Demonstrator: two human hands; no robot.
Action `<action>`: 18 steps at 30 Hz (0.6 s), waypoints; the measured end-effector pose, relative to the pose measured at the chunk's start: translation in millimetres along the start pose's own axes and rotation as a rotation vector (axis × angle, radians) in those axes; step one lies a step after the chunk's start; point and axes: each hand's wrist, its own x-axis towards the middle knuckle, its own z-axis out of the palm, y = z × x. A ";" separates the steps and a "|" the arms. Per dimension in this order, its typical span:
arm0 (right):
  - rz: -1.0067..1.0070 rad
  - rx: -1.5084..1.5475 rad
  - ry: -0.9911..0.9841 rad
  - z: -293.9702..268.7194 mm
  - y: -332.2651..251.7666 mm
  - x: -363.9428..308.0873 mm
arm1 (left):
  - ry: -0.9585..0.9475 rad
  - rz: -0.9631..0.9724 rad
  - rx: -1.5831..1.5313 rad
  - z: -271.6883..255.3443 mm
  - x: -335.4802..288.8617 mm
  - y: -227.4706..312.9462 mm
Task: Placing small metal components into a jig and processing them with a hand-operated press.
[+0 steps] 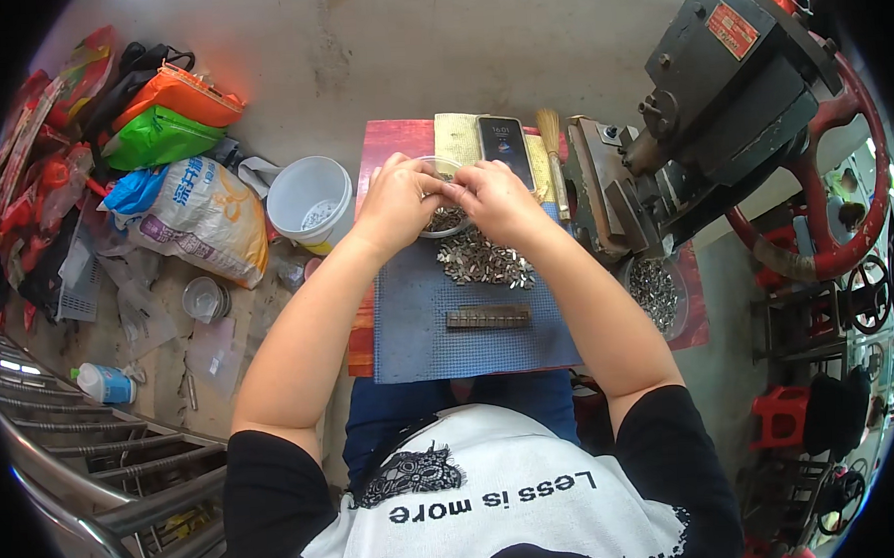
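Note:
My left hand (396, 203) and my right hand (501, 199) meet over a clear round tub (437, 234) at the far side of the work table. Their fingertips are pinched together; whatever they hold is too small or hidden to make out. Small metal pieces show inside the tub beneath the fingers. Just nearer, a loose heap of small shiny metal pieces (481, 261) lies on a blue textured mat (409, 326). Closer to my body, a dark slotted metal bar (489, 318) rests lengthwise across the mat.
A phone (502, 143) lies on a yellow cloth (453, 131), beside a brush (551, 140). At right stand a hand press (699, 108) with a red wheel (839, 162) and another tub of metal pieces (657, 295). Left are a white bucket (308, 190) and a sack (200, 215).

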 end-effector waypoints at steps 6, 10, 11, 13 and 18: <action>-0.054 0.145 -0.148 -4.4 -9.9 10.5 | -0.041 0.088 0.051 -5.1 -4.6 -17.2; -0.202 0.031 -0.039 1.2 -8.6 10.9 | -0.019 0.006 -0.209 -3.9 -8.8 -18.6; -0.277 0.013 0.078 3.3 -6.3 10.6 | -0.019 0.005 -0.212 -3.6 -8.5 -19.7; -0.256 0.013 0.067 3.1 -5.9 10.0 | -0.012 -0.058 -0.160 -5.2 -7.1 -20.1; 0.137 0.317 -0.114 -4.8 -9.9 13.6 | 0.022 -0.109 -0.219 -4.3 -11.4 -19.0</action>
